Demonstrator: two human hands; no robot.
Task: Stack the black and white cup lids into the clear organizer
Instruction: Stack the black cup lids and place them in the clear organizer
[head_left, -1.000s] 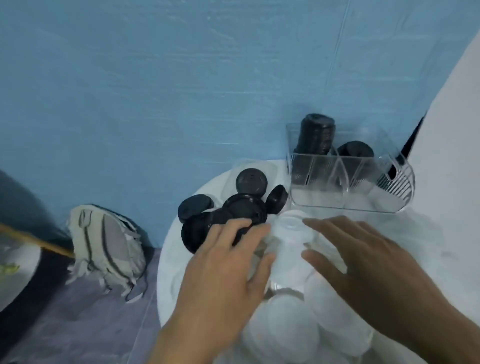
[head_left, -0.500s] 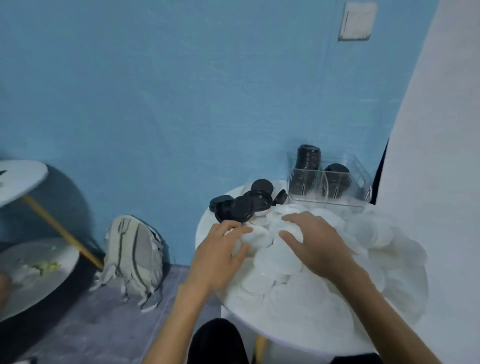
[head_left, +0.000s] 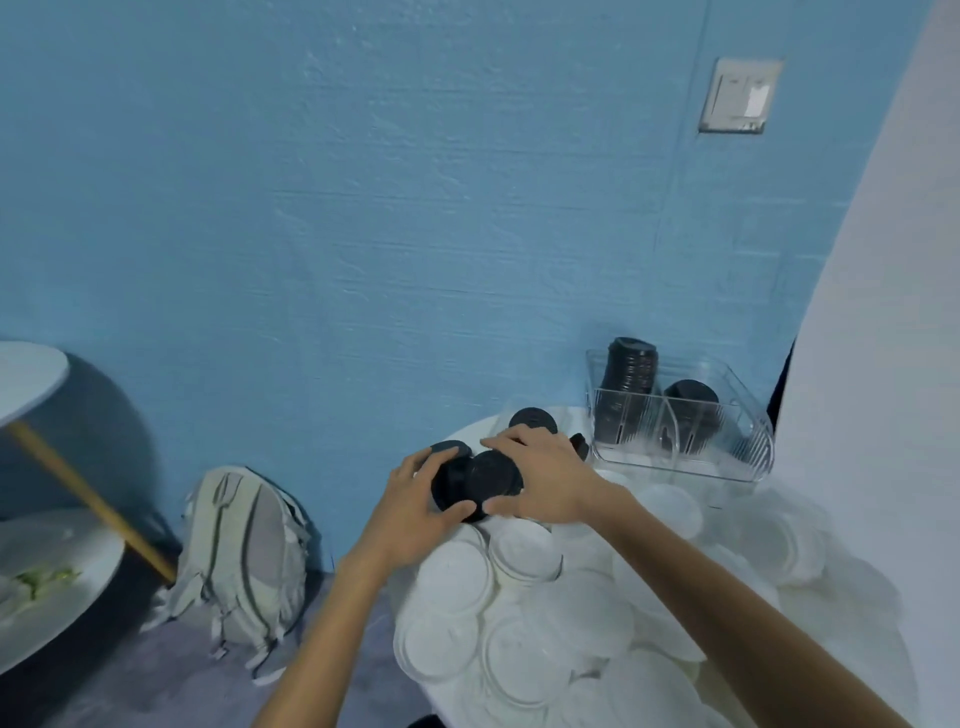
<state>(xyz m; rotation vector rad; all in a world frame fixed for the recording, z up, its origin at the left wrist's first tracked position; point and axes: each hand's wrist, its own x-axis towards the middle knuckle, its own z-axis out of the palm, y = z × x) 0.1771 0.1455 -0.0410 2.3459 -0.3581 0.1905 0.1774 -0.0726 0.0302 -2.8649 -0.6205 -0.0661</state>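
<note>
We have moved our left hand and right hand off the white lids, and both now grip the black lids on the worktop, near the clear organizer.

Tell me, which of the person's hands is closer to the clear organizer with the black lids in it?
The right hand. It rests on the pile of loose black lids just left of the clear organizer; the left hand grips the same pile from its far side.
</note>
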